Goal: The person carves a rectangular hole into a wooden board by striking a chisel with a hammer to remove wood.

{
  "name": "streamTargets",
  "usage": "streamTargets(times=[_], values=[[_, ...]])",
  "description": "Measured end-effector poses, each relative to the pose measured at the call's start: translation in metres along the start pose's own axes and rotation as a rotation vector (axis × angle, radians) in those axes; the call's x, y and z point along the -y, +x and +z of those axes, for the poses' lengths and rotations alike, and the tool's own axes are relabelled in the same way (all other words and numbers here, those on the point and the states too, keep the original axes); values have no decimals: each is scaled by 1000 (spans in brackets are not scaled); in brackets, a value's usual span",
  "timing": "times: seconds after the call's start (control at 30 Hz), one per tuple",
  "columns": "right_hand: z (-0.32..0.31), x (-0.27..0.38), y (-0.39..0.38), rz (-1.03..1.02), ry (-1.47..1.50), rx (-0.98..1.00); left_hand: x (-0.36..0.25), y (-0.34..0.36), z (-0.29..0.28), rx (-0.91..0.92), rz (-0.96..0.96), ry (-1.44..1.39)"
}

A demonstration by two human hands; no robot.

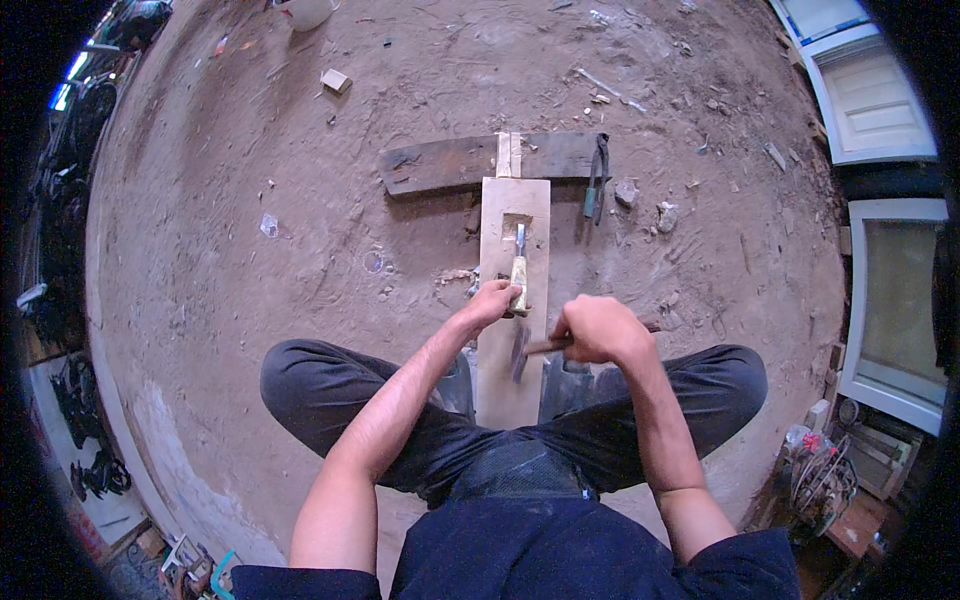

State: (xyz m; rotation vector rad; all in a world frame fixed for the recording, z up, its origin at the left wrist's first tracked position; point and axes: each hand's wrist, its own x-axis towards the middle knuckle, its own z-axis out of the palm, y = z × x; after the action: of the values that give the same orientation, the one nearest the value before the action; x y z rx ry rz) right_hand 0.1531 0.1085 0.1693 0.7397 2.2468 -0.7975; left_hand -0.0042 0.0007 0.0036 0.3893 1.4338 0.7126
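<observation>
A pale wooden board [510,375] runs away from me between my legs, with a square recess cut near its far part. My left hand [495,300] grips a chisel [519,268] with a pale, worn handle, its blade in the recess. Just to the right, my right hand [600,330] is closed round the wooden handle of a hammer [519,355], whose motion-blurred head is over the board, below the chisel. The board's far end lies at a dark curved plank [430,162], which has a short light wood piece [508,155] on it.
A dark tool with a green grip [590,200] leans on the plank, near stones [627,192]. A small wood block [336,80] and a bucket [305,12] are on the dirt floor. White framed panels [892,310] stand right; tangled wire [815,480] lies lower right.
</observation>
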Motion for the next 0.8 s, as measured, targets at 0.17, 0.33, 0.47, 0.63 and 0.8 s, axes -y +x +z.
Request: streamTargets(times=[0.17, 0.33, 0.47, 0.63, 0.8], values=[[5, 11, -4, -167, -40, 139, 7, 2, -4, 2, -25, -54], [10, 12, 4, 1, -68, -124, 10, 6, -1, -50, -11, 58], [1, 13, -2, -22, -51, -74, 16, 12, -5, -31, -9, 116], [15, 7, -1, -151, -62, 188, 11, 11, 0, 0, -12, 36], [22, 11, 7, -96, -121, 1, 0, 0, 6, -4, -9, -42]])
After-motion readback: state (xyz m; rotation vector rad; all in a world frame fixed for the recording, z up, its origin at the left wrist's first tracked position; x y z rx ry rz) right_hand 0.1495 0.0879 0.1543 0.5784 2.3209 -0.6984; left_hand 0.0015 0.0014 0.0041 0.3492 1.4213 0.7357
